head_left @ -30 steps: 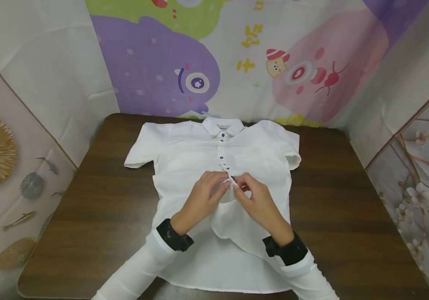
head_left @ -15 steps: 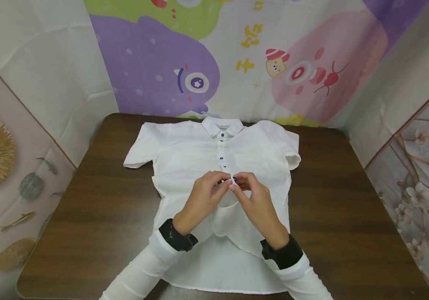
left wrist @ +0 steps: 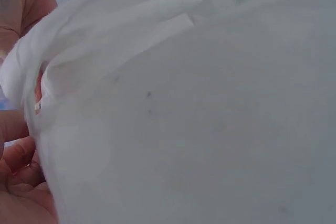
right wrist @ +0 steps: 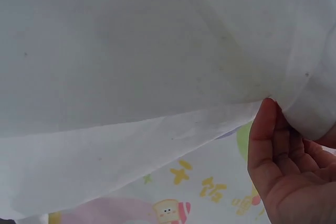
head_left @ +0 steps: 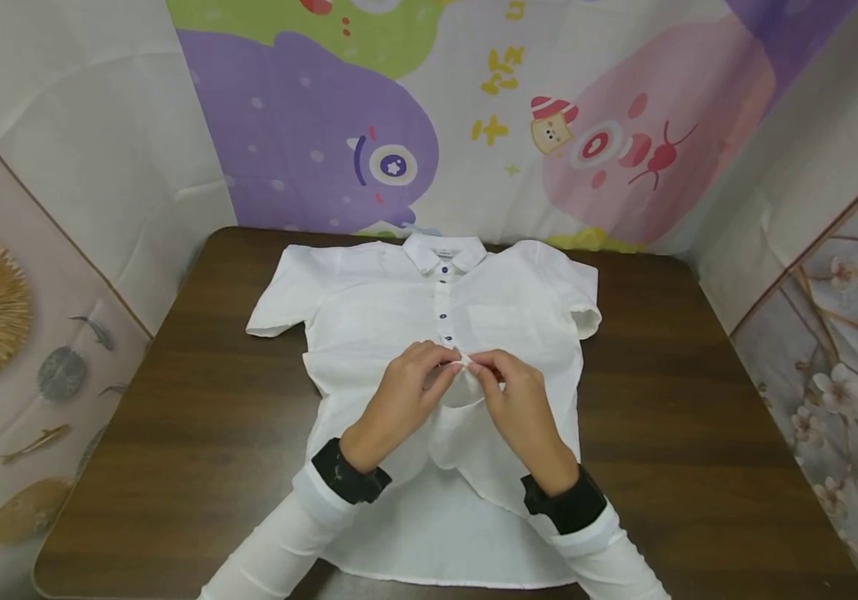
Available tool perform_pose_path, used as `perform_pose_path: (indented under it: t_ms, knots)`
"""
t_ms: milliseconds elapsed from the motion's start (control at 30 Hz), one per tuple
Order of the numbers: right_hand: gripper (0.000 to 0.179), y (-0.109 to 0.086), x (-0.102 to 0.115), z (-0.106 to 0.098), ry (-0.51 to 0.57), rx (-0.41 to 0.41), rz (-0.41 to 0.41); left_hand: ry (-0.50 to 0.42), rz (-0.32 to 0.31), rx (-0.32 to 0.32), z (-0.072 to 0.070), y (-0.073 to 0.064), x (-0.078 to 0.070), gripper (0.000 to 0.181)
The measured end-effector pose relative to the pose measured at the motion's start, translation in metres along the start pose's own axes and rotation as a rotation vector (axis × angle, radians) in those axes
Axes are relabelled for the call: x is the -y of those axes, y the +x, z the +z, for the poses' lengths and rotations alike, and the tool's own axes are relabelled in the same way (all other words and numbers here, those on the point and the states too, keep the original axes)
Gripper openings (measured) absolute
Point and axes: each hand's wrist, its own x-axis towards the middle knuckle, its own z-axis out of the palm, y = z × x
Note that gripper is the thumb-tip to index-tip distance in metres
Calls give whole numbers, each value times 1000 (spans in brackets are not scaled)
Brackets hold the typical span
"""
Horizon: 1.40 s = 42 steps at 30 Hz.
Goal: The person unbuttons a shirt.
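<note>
A white short-sleeved shirt lies front up, its collar at the far side. Small dark blue buttons run down the placket. At mid-front, my left hand pinches the placket edge between thumb and fingertips. From the other side my right hand pinches the same raised bit, fingertips meeting the left's. Any button between them is hidden. Raised white cloth fills most of the left wrist view. In the right wrist view, the right fingers are at the edge of the lifted cloth.
The shirt is spread on a dark brown wooden table with rounded corners. Behind it hangs a cartoon-printed cloth. Patterned panels stand at both sides. Black straps circle both wrists.
Both hands stay at the same spot on the placket, with small finger shifts. A blue button seen by the right fingertips is now out of sight. The button just above shows more plainly.
</note>
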Motion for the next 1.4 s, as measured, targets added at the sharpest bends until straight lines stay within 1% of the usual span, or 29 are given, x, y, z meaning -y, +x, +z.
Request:
perform_pose_path:
  t_ms: [133, 367, 533, 633, 833, 933, 1000, 1167, 1233, 1400]
  knots:
    - [11, 2, -3, -1, 46, 21, 34, -3, 6, 8, -1, 0, 0, 11]
    - [15, 5, -6, -1, 108, 81, 152, 1, 13, 20, -2, -1, 2, 10]
    - [16, 6, -8, 0, 150, 99, 205, -5, 14, 28, -2, -1, 2, 10]
    - [15, 5, -9, 1, 197, 97, 226, -9, 14, 32, -1, -1, 2, 10]
    - [13, 4, -9, 5, 339, 101, 279, -6, 16, 26, 3, -3, 2, 10]
    - [14, 4, -10, 7, 364, 90, 281, -1, 12, 20, 4, -3, 2, 12]
    - [14, 5, -2, 3, 370, 87, 299, 0, 8, 16, 4, -3, 1, 12]
    - [10, 4, -1, 5, 388, 56, 314, -7, -5, 4, 6, -3, 0, 12]
    - [9, 3, -9, 10, 394, 38, 299, -12, -11, 0, 6, -3, 1, 11]
    - [8, 2, -10, 11, 405, 27, 296, -25, -25, 0, 7, -4, 1, 12]
